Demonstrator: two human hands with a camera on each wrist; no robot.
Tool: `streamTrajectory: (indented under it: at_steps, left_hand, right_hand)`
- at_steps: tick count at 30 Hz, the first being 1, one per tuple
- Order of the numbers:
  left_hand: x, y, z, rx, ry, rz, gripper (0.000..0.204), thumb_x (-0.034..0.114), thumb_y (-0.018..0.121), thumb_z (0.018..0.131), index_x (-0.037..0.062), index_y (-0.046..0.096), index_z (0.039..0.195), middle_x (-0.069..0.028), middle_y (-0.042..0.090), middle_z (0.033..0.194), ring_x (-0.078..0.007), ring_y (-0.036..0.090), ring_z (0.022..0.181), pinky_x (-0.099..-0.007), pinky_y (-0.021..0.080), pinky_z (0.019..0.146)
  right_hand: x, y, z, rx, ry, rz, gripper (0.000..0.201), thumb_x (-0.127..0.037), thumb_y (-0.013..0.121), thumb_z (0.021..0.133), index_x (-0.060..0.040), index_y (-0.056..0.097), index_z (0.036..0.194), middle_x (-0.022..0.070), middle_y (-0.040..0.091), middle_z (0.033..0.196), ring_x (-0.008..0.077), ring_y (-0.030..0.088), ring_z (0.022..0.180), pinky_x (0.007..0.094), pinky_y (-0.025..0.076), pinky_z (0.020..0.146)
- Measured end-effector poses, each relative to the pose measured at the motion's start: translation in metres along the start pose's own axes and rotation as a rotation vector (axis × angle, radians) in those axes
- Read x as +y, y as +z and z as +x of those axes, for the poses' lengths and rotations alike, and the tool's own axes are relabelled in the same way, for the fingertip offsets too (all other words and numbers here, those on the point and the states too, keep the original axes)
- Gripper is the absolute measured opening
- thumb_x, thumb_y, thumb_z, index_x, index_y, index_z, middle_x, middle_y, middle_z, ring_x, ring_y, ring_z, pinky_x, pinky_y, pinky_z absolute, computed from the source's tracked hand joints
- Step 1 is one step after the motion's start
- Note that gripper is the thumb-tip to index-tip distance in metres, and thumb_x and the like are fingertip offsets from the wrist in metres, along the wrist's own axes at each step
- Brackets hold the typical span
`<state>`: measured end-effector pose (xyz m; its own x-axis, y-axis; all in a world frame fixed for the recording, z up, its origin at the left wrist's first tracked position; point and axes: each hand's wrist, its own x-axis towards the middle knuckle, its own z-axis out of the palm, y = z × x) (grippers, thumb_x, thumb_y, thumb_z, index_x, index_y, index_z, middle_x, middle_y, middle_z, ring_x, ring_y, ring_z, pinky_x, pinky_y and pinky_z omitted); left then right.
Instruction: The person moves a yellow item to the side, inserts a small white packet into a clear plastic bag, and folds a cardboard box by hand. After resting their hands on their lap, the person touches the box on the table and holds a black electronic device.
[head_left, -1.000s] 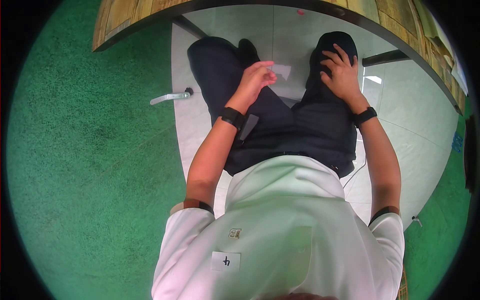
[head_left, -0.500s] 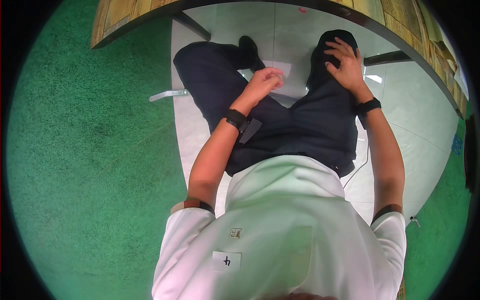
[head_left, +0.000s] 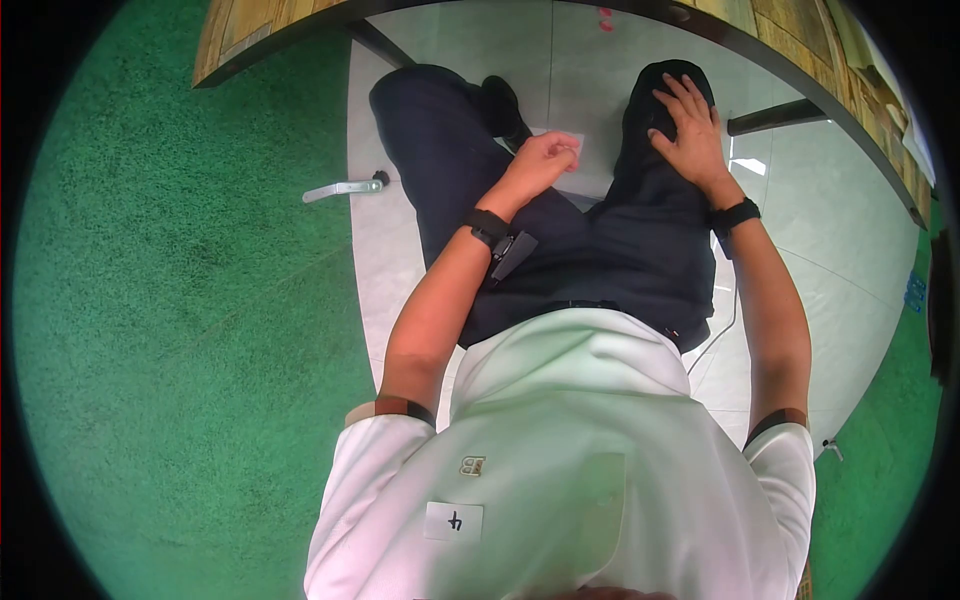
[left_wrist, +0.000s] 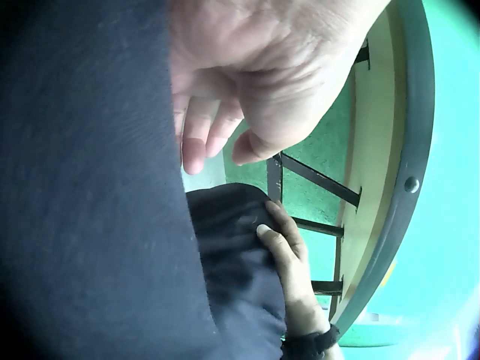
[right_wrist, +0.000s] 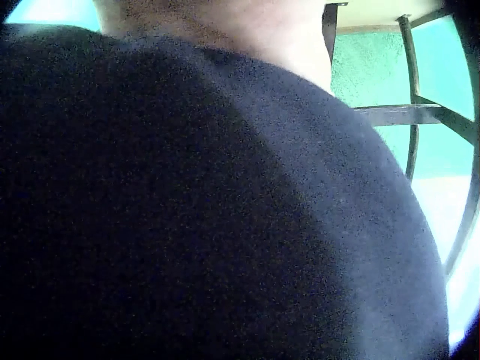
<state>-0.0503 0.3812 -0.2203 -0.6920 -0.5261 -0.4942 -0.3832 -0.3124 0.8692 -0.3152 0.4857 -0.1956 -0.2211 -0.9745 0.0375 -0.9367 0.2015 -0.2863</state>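
Note:
In the head view my left hand (head_left: 540,165) hangs over the inner side of the left thigh (head_left: 440,140), its fingers loosely curled with nothing in them. The left wrist view shows its palm (left_wrist: 262,67) and drooping fingertips beside dark trouser cloth (left_wrist: 97,187). My right hand (head_left: 692,140) rests on the right knee (head_left: 668,80), fingers spread over the dark fabric. Trouser cloth (right_wrist: 187,210) fills most of the right wrist view, hiding the right fingers there. Each wrist wears a black strap.
A wooden table edge (head_left: 500,5) curves above the knees, with dark metal legs (head_left: 775,117) below. Pale floor tiles (head_left: 830,220) lie under the person, green carpet (head_left: 190,300) to either side. A metal handle-like piece (head_left: 345,189) juts out at left.
My left hand has moved rightward and slightly down, its fingers curling in more. The left knee swung outward, then back in. The right hand shifted slightly on the knee.

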Motion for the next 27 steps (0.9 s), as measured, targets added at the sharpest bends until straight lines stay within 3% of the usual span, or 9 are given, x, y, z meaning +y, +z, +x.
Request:
streamTrajectory:
  at_steps: [1, 3, 7, 18, 24, 27]
  left_hand:
    - [0.001, 0.001, -0.001, -0.006, 0.002, 0.01, 0.034, 0.017, 0.058, 0.094, -0.0025, 0.06, 0.122, -0.0092, 0.067, 0.101, -0.0158, 0.065, 0.095, -0.0286, 0.05, 0.086]
    - [0.003, 0.003, -0.001, -0.014, 0.009, 0.024, 0.034, 0.016, 0.058, 0.094, -0.0028, 0.06, 0.122, -0.0092, 0.066, 0.101, -0.0157, 0.065, 0.095, -0.0287, 0.05, 0.086]
    - [-0.001, 0.006, 0.003, -0.03, 0.037, 0.084, 0.033, 0.015, 0.058, 0.093, -0.0048, 0.061, 0.12, -0.0087, 0.067, 0.099, -0.0153, 0.064, 0.092, -0.0285, 0.05, 0.085]
    - [0.002, 0.017, 0.001, -0.044, 0.102, 0.205, 0.031, 0.014, 0.06, 0.092, -0.0061, 0.062, 0.116, -0.0094, 0.069, 0.094, -0.016, 0.066, 0.089, -0.0293, 0.052, 0.083]
    - [0.005, 0.02, 0.001, -0.051, 0.106, 0.179, 0.03, 0.015, 0.062, 0.092, -0.0052, 0.063, 0.115, -0.0101, 0.069, 0.096, -0.0162, 0.066, 0.089, -0.0297, 0.052, 0.083]
    - [0.005, 0.024, 0.003, -0.074, 0.119, 0.15, 0.03, 0.015, 0.062, 0.092, -0.005, 0.063, 0.114, -0.0103, 0.069, 0.096, -0.0164, 0.066, 0.09, -0.0303, 0.052, 0.083]
  right_hand:
    - [-0.002, 0.0, -0.004, 0.005, 0.003, -0.001, 0.059, -0.03, 0.068, 0.079, -0.0166, 0.055, 0.135, 0.0022, 0.037, 0.156, 0.0274, 0.026, 0.148, 0.0614, 0.025, 0.113]
    - [-0.006, 0.002, -0.012, 0.042, -0.04, 0.051, 0.056, -0.031, 0.071, 0.076, -0.0165, 0.06, 0.129, 0.0016, 0.039, 0.154, 0.0273, 0.023, 0.149, 0.0695, 0.025, 0.11]
    - [-0.022, -0.01, -0.03, 0.009, -0.058, 0.066, 0.053, -0.03, 0.071, 0.077, -0.0147, 0.061, 0.127, 0.0024, 0.039, 0.154, 0.0283, 0.023, 0.149, 0.0695, 0.024, 0.11]
    - [-0.061, -0.03, -0.071, -0.027, -0.156, 0.165, 0.05, -0.028, 0.069, 0.078, -0.0131, 0.062, 0.126, 0.0056, 0.04, 0.153, 0.0302, 0.023, 0.149, 0.0665, 0.023, 0.112]
    - [-0.074, -0.037, -0.083, -0.072, -0.156, 0.21, 0.055, -0.028, 0.069, 0.08, -0.0131, 0.057, 0.131, 0.0074, 0.036, 0.155, 0.0317, 0.022, 0.149, 0.066, 0.023, 0.112]
    - [-0.077, -0.039, -0.09, -0.094, -0.145, 0.265, 0.062, -0.029, 0.069, 0.081, -0.0117, 0.052, 0.138, 0.0096, 0.032, 0.157, 0.0359, 0.02, 0.149, 0.0611, 0.024, 0.114]
